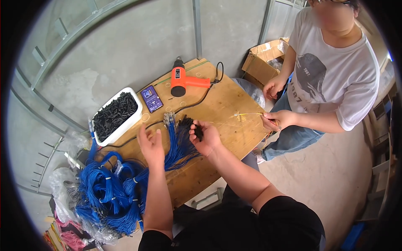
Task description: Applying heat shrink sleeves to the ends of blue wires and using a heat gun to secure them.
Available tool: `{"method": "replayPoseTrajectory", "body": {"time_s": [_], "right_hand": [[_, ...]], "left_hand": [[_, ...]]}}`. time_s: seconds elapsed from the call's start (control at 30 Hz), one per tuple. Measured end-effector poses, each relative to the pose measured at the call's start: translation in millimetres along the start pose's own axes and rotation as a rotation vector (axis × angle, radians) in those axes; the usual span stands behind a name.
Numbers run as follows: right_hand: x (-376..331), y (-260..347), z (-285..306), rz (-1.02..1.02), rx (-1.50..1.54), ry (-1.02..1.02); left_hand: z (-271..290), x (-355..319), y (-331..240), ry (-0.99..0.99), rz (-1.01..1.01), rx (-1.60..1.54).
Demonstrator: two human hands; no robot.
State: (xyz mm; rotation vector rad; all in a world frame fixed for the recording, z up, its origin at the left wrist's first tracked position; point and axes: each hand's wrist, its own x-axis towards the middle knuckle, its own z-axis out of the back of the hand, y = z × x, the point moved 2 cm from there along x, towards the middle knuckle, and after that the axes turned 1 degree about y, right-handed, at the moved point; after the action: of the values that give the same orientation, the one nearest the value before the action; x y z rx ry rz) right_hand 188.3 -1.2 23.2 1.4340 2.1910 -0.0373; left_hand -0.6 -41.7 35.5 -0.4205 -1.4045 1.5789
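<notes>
My left hand (151, 146) is raised over the table, fingers apart, with nothing in it. My right hand (207, 140), palm turned up, curls round several short black tubes (197, 132). Between the two hands lies a bundle of blue wires (173, 146); silvery metal terminals (169, 119) show at its far end, and other ends beside my right fingers look black. A white tray (109, 143) heaped with short black tubes (118, 116) stands beyond my left hand. Coils of blue wire (102, 184) are piled left of my left forearm.
An orange heat gun (180, 79) and a phone (152, 99) lie on the wooden table (234, 134). A black cable (197, 103) crosses it. At right, a person (331, 71) holds thin yellow and red wires (251, 113) over the table edge. Behind stands a cardboard box (256, 65).
</notes>
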Motion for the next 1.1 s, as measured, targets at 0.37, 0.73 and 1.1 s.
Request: {"method": "replayPoseTrajectory", "body": {"time_s": [0.37, 0.73, 1.1], "right_hand": [[-60, -58, -48, 0.834, -1.262, 0.454], [-95, -34, -24, 1.324, -1.813, 0.437], [-93, -31, -18, 1.421, -2.072, 0.579]], "left_hand": [[-40, -48, 20, 0.455, 0.478, -1.549], [-25, -61, -8, 0.309, 0.739, -1.298], [-21, -82, 6, 0.347, 0.844, -1.313]]}}
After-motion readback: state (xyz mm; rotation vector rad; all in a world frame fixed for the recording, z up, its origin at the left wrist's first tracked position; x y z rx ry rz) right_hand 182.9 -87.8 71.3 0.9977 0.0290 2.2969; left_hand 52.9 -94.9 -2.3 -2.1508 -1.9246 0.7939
